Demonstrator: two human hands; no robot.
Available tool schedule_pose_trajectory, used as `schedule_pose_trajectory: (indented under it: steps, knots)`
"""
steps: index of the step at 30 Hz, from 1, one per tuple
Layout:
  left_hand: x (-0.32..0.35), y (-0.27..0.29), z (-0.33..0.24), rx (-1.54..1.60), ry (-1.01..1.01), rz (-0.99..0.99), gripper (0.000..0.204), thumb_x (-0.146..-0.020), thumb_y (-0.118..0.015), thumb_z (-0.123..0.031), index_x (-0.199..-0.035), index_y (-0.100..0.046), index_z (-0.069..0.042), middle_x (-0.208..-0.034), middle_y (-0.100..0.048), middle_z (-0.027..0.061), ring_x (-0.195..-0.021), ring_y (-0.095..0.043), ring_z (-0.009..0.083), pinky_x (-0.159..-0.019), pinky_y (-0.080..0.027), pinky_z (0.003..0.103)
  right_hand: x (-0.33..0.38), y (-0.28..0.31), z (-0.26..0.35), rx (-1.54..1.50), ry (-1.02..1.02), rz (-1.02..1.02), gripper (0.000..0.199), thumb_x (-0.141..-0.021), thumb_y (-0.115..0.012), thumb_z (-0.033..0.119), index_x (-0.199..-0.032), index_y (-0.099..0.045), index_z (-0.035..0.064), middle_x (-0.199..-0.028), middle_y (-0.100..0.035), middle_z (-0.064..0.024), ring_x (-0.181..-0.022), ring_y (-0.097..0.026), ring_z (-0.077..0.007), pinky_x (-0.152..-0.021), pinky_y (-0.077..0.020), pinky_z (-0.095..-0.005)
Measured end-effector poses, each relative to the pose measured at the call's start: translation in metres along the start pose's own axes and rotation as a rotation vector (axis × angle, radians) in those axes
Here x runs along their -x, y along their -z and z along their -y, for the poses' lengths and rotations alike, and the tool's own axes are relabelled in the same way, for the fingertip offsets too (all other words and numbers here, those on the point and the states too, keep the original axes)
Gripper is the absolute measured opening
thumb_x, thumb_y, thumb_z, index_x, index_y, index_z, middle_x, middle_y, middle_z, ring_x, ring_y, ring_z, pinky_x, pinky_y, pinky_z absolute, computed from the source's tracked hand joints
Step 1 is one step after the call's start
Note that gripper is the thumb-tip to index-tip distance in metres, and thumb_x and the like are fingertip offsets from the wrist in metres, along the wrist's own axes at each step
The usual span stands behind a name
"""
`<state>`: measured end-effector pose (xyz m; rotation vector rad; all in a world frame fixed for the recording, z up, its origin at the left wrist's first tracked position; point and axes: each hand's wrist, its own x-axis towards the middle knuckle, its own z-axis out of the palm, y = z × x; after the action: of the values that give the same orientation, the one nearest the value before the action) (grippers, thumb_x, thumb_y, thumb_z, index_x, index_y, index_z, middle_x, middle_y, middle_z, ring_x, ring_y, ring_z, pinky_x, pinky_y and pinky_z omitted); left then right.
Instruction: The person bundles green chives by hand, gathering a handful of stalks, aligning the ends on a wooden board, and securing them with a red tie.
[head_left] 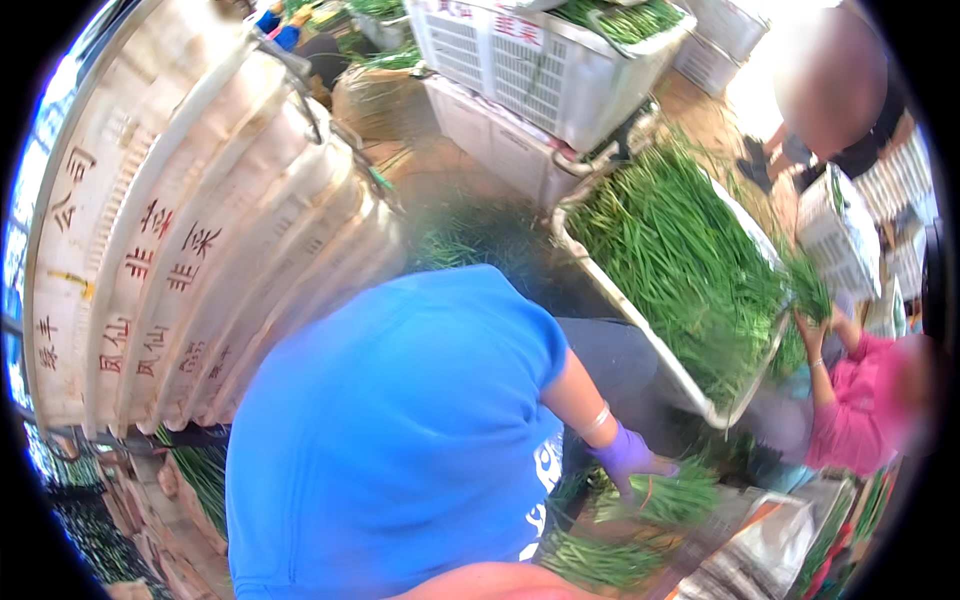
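Although the head view looked down over the work spot, neither of the wearer's own hands showed. Only a skin-toned strip (490, 582) lay at the lower edge, so whether their fingers were apart or closed cannot be told.

A co-worker in a blue shirt (400, 430) filled the middle and blocked most of the near room. That person's purple-gloved hand (630, 458) rested on a bunch of chives (675, 498) at lower right, fingers spread over the stalks. A second bunch (600, 560) lay just below, beside a shiny bag (750, 555).

Behind them a white tray (690, 390), heaped with loose chives (680, 260), ran slantwise. Its near rim stood close above the gloved hand, leaving a narrow dark gap. At the tray's right edge a pink-sleeved person's hand (812, 330) was closed on a tuft of greens.

A wall of stacked white crates (200, 250) shut in the left side. Slatted crates (540, 70) crowded the top, with bare floor (440, 170) between the two.
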<state>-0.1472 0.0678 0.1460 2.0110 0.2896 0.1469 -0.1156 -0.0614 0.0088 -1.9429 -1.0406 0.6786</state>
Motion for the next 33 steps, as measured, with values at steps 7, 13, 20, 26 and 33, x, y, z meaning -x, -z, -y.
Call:
schedule_pose_trajectory:
  steps: [7, 13, 20, 26, 33]
  knots:
    - [0.108, 0.118, 0.037, -0.726, 0.140, -0.459, 0.089, -0.059, -0.069, -0.037, -0.130, -0.023, -0.011, -0.121, -0.037, 0.0164, -0.113, -0.036, 0.0356, -0.093, -0.027, 0.049, -0.023, -0.062, 0.054, -0.002, 0.077, 0.199, 0.028, -0.081, -0.044, 0.015, -0.101, -0.056, -0.0003, -0.114, -0.047, -0.0175, -0.106, -0.043, -0.0287, -0.090, -0.0337, -0.0327]
    - [0.110, 0.125, 0.078, -0.638, 0.089, -0.696, 0.087, -0.069, -0.058, -0.041, -0.135, -0.011, -0.011, -0.132, -0.023, 0.0217, -0.120, -0.027, 0.0369, -0.100, -0.014, 0.052, -0.030, -0.093, 0.077, 0.066, -0.012, 0.235, 0.028, -0.080, -0.046, 0.017, -0.099, -0.057, -0.0010, -0.110, -0.050, -0.0173, -0.102, -0.046, -0.0281, -0.087, -0.0354, -0.0330]
    - [0.110, 0.134, 0.084, -0.611, 0.077, -0.641, 0.087, -0.070, -0.057, -0.039, -0.135, -0.008, -0.010, -0.132, -0.024, 0.0213, -0.121, -0.027, 0.0353, -0.100, -0.014, 0.051, -0.037, -0.101, 0.066, 0.126, -0.084, 0.283, 0.029, -0.079, -0.048, 0.020, -0.096, -0.058, -0.0018, -0.105, -0.053, -0.0171, -0.097, -0.049, -0.0274, -0.084, -0.0374, -0.0333]
    - [0.112, 0.138, 0.085, -0.630, 0.115, -0.613, 0.083, -0.072, -0.055, -0.039, -0.135, -0.010, -0.009, -0.130, -0.029, 0.0200, -0.121, -0.029, 0.0331, -0.101, -0.015, 0.050, -0.040, -0.101, 0.067, 0.138, -0.120, 0.326, 0.031, -0.079, -0.050, 0.023, -0.094, -0.059, -0.0025, -0.101, -0.055, -0.0170, -0.093, -0.052, -0.0268, -0.082, -0.0391, -0.0336]
    - [0.102, 0.131, 0.095, -0.641, 0.048, -0.604, 0.080, -0.070, -0.057, -0.037, -0.133, -0.017, -0.008, -0.126, -0.034, 0.0171, -0.118, -0.032, 0.0322, -0.099, -0.019, 0.051, -0.030, -0.087, 0.051, 0.126, -0.181, 0.324, 0.033, -0.078, -0.053, 0.026, -0.091, -0.059, -0.0033, -0.096, -0.058, -0.0168, -0.088, -0.055, -0.0262, -0.078, -0.0412, -0.0339]
